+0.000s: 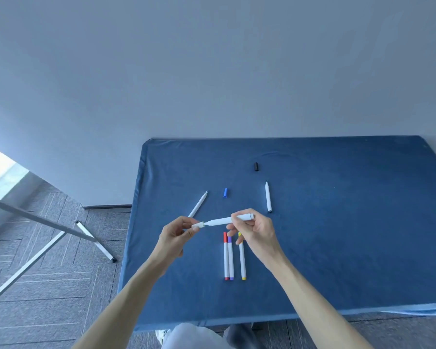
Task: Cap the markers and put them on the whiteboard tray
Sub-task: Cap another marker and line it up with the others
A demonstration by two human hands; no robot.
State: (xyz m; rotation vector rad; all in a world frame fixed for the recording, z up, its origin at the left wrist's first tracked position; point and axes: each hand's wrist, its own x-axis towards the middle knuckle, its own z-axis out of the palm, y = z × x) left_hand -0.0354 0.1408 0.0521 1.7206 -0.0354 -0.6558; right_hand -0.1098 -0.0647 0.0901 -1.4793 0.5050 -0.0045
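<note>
Right hand (256, 231) fingers pinch white marker (228, 219) level, left hand (176, 235) fingers hold white cap (198, 225) at its tip, aligned for capping.

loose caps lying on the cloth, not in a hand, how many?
2. A blue cap lies between the two uncapped markers; a black cap lies farther back. The hands may hide another.

On the table (337, 235), 3 capped markers (233, 258) lie side by side near the front edge — 2 touching, the 3rd just to their right. Above them, both hands hold 1 marker (227, 220) crosswise. Behind it lie 2 uncapped markers — 1 left (199, 203), 1 right (268, 197) — with 1 loose cap (225, 192) between them and another cap (256, 166) farther back.
</note>
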